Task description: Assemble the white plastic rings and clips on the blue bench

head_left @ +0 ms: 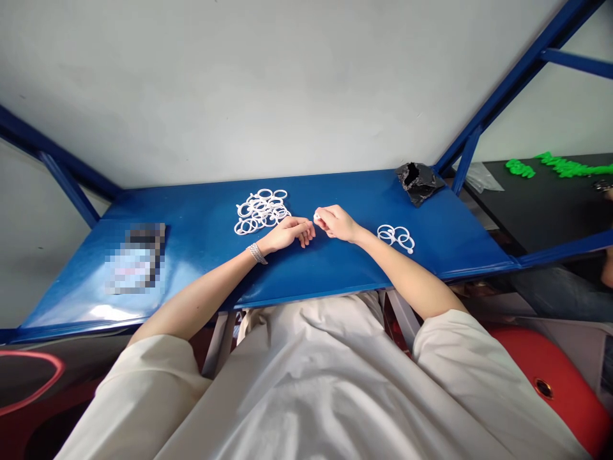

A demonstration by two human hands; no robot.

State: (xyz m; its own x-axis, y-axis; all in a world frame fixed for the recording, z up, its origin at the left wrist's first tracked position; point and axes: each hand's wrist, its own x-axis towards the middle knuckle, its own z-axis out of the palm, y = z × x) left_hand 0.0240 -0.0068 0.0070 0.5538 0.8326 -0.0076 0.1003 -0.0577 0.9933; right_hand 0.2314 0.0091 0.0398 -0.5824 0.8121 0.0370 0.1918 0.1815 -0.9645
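Observation:
My right hand (338, 223) is closed, and a small white plastic piece (317, 216) shows at its fingertips. Just left of it, almost touching, my left hand (290, 233) has its fingers curled and its thumb against the forefinger; whatever lies between them is hidden. Beyond my left wrist lies a pile of white plastic rings (258, 214), each with a small knob or tab, overlapping one another. A smaller group of similar white rings (395, 237) rests on the blue table (330, 275) to the right of my right wrist.
A crumpled black plastic bag (417, 183) with a torn opening sits at the back right corner. At the left lies a pixelated flat object (136, 259). Blue frame bars (467, 160) rise at both ends. On the dark table (527, 198) at right are bright green pieces (569, 165).

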